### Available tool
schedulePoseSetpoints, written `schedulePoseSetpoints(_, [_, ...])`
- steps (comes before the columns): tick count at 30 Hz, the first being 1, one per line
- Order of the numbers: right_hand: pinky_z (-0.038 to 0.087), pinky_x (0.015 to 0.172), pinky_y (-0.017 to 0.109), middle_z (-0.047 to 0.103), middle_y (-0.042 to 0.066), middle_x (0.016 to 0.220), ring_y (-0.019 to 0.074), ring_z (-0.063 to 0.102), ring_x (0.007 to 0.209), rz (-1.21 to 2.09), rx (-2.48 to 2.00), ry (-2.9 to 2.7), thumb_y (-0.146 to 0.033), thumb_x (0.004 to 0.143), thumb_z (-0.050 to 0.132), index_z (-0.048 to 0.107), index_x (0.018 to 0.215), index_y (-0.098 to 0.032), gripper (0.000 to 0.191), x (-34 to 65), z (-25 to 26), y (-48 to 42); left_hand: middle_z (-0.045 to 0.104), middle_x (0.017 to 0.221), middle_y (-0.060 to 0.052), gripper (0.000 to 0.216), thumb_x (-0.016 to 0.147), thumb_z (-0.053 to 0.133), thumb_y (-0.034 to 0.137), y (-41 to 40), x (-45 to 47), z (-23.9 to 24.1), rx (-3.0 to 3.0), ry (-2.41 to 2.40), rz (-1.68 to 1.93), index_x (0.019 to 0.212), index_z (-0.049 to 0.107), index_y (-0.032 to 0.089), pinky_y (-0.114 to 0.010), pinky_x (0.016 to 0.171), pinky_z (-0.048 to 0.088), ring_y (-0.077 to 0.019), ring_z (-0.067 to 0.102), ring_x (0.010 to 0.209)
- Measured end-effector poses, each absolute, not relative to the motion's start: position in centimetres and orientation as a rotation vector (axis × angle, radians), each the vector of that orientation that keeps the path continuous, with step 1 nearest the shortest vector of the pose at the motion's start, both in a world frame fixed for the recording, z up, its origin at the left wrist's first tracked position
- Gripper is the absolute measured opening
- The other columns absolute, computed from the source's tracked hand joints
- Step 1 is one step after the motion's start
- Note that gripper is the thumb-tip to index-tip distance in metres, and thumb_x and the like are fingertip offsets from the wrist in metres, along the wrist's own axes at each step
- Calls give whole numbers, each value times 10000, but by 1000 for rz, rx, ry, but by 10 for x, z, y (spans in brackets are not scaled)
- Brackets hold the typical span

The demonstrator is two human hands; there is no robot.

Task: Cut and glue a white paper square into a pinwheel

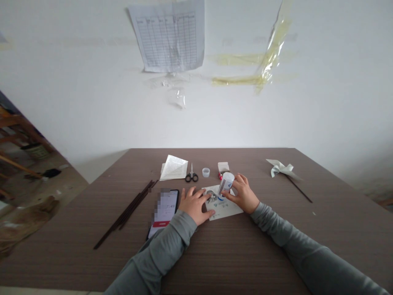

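My right hand (pixel 243 196) is closed around a small white bottle (pixel 226 184) with blue print. The bottle is tilted over a printed sheet of paper (pixel 227 212), its lower end close to the page; whether it touches, I cannot tell. With fingers spread, my left hand (pixel 195 205) lies on the sheet's left edge. Just left of that hand is a phone (pixel 166 209) with its screen lit, partly covered by my sleeve. Beyond the sheet sit a translucent round cap (pixel 206 172) and a small open red-and-white box (pixel 223 168).
Black-handled scissors (pixel 191 176) lie beside folded printed papers (pixel 174 168) toward the back. Several thin dark sticks (pixel 129 209) lie at the left. A paper pinwheel (pixel 281 169) on a dark stick rests at the right. A white wall (pixel 196 127) borders the table's far edge.
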State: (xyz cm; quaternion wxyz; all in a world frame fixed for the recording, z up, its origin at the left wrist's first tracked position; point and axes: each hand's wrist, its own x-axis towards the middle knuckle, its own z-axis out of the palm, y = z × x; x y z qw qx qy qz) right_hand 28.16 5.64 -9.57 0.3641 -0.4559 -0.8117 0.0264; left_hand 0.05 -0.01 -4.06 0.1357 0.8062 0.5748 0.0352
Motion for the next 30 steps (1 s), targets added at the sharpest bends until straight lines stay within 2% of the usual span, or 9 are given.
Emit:
schedulePoseSetpoints(6, [481,1479,829,879,84,1105,407,824,1288,43,-1208,-2061,-502,1095,964,776,908,-327,318,283,-100,60,698,1986,-97,754,1075,1005,479,-2,1,-38,2329,1664,138,1804,826,409,-944,1586,254,-572,507,1902])
schedulePoseSetpoints(11, [523,1452,826,885,99,1151,406,830,1284,91,-1177,-2091,-507,1102,963,827,968,-315,271,283,-102,60,701,1983,-92,755,1061,1009,473,-2,1,-37,2327,1669,128,1793,829,423,-964,1576,259,-568,511,1903])
schedulePoseSetpoints(16, [506,1460,848,884,99,1141,409,829,1281,70,-1193,-2071,-540,1106,964,804,925,-317,329,285,-102,61,690,1993,-85,757,1084,982,497,-2,0,-37,2335,1670,117,1816,811,406,-941,1589,254,-564,500,1911])
schedulePoseSetpoints(20, [558,1431,803,902,105,1192,404,841,1307,94,-1147,-2097,-523,1110,958,840,984,-310,274,285,-103,61,684,1999,-77,761,1083,985,506,-1,0,-38,2338,1672,114,1817,807,420,-940,1589,252,-561,499,1915])
schedulePoseSetpoints(25, [530,1438,829,880,85,1114,392,845,1231,64,-1185,-2079,-524,1108,947,812,940,-314,301,284,-102,60,683,1999,-87,768,1073,998,491,-1,1,-40,2328,1673,125,1814,812,412,-957,1585,235,-569,492,1920])
schedulePoseSetpoints(30, [543,1430,783,891,85,1140,391,842,1263,88,-1169,-2096,-491,1099,958,820,950,-312,271,283,-99,58,694,1989,-95,754,1078,999,486,-2,0,-39,2328,1665,142,1807,823,414,-962,1584,227,-584,498,1913])
